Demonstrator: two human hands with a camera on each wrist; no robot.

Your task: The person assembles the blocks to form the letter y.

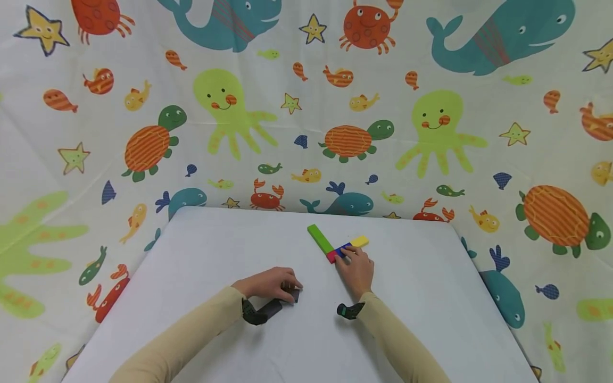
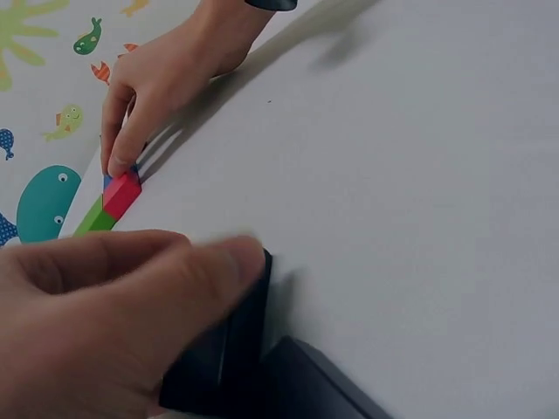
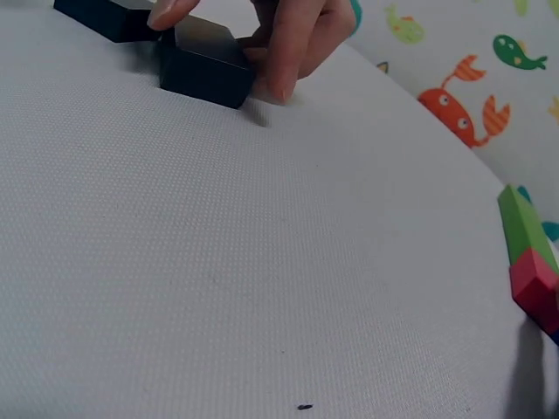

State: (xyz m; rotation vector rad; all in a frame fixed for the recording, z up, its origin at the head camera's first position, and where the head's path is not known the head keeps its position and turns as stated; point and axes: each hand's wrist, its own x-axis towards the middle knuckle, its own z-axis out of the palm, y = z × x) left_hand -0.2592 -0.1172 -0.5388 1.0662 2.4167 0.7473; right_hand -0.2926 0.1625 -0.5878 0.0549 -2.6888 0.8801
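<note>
My left hand (image 1: 273, 283) grips a black rectangular block (image 1: 295, 296), with the thumb on its near side and the fingers on the far side. A second black block (image 1: 270, 308) lies just beside it, partly under the wrist. Farther up the table, my right hand (image 1: 356, 268) pinches a blue block (image 1: 342, 249). That block sits in line between a red block (image 1: 331, 257) and a yellow block (image 1: 359, 241). From the red one a long green block (image 1: 320, 239) runs away to the upper left, so the pieces form a V. Fingers cover part of the blue block.
A white table (image 1: 230, 239) bears all the blocks. Behind its far edge hangs a curtain (image 1: 292, 143) printed with sea animals. Each wrist wears a dark camera strap (image 1: 254, 314).
</note>
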